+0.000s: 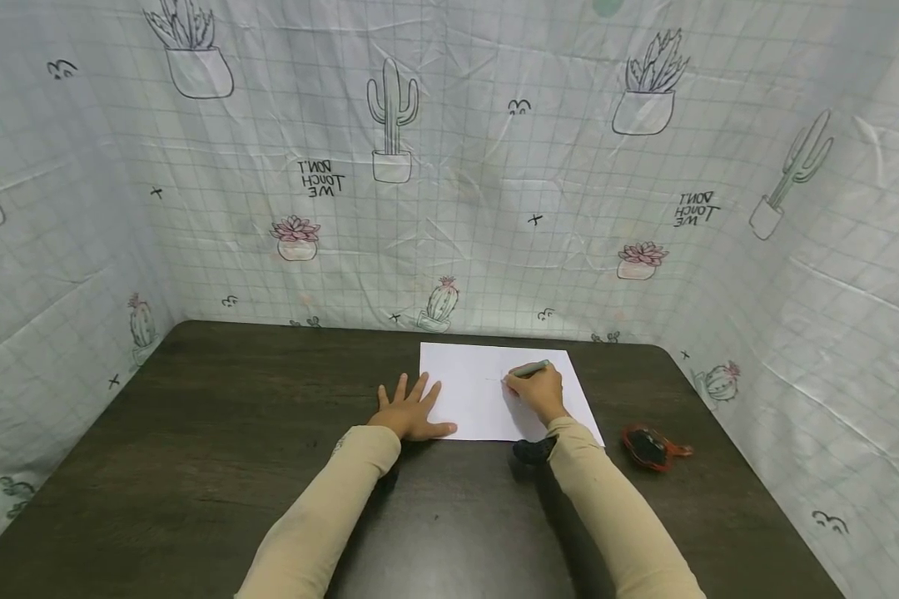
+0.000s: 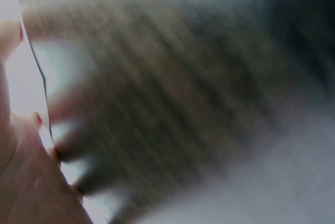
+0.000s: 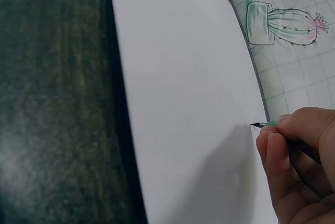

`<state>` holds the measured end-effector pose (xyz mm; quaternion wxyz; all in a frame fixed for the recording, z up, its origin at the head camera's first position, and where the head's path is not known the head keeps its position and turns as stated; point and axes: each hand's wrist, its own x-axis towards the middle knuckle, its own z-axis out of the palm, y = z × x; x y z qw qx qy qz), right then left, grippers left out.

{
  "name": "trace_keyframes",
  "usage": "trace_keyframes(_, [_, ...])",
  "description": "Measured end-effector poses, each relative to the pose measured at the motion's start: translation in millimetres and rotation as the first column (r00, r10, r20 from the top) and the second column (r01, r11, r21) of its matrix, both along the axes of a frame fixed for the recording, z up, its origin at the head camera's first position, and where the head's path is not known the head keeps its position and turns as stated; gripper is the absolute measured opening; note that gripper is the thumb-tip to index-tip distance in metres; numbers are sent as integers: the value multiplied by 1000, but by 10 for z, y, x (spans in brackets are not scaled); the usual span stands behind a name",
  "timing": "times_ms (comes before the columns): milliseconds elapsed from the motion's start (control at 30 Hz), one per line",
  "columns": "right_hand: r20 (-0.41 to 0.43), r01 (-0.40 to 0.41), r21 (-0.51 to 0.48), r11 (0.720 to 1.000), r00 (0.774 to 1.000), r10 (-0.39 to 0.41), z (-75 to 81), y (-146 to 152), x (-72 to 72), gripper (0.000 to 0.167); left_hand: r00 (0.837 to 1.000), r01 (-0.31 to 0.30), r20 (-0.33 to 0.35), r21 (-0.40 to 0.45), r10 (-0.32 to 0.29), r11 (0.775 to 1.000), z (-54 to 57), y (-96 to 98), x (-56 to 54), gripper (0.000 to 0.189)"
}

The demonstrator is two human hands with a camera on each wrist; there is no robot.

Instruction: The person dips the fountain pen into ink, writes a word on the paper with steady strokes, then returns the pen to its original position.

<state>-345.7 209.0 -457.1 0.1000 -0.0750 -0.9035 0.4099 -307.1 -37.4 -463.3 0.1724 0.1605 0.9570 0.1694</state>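
Observation:
A white sheet of paper (image 1: 468, 399) lies on the dark wooden table. My right hand (image 1: 543, 393) pinches a grey-green pen (image 1: 528, 368) between thumb and fingers over the right half of the sheet. In the right wrist view, the pen's dark tip (image 3: 256, 125) meets the paper at the end of a thin, faint line (image 3: 244, 98). My left hand (image 1: 410, 413) rests flat with fingers spread across the sheet's left edge, partly on the table. The left wrist view shows part of that hand (image 2: 31, 171) and a blurred dark surface.
A small orange-red object with a dark middle (image 1: 648, 448) lies on the table (image 1: 270, 399) right of the sheet; its kind is unclear. A black strap piece (image 1: 532, 451) shows at my right wrist. White cloth (image 1: 464, 208) printed with cacti surrounds the table's back and sides.

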Motion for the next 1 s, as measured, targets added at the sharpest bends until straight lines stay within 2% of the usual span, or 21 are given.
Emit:
trace_keyframes(133, [8,-23,-7,1000,1000,23,10,6,32,11,1000,-4,17,0,4,1000,150,9,87,85])
trace_keyframes(233, [11,-27,-5,1000,1000,27,11,11,59,11,1000,-1,16,-4,1,1000,161,16,90,85])
trace_keyframes(267, [12,-26,-1,1000,1000,26,10,13,66,11,1000,-2,14,-5,2,1000,129,18,68,86])
trace_keyframes(433, [-8,-24,52,998,1000,24,-3,23,93,11,1000,-3,27,-17,3,1000,125,28,52,87])
trace_keyframes(667, [-45,-57,43,997,997,59,-3,20,154,9,1000,13,7,6,-13,1000,62,26,24,93])
trace_keyframes(900, [-40,-107,34,994,993,108,-4,-5,223,8,1000,0,13,-3,0,1000,146,36,80,85])
trace_keyframes(1000, [-50,-119,34,992,991,120,-7,-18,247,7,1000,2,22,-23,-2,1000,106,40,68,86])
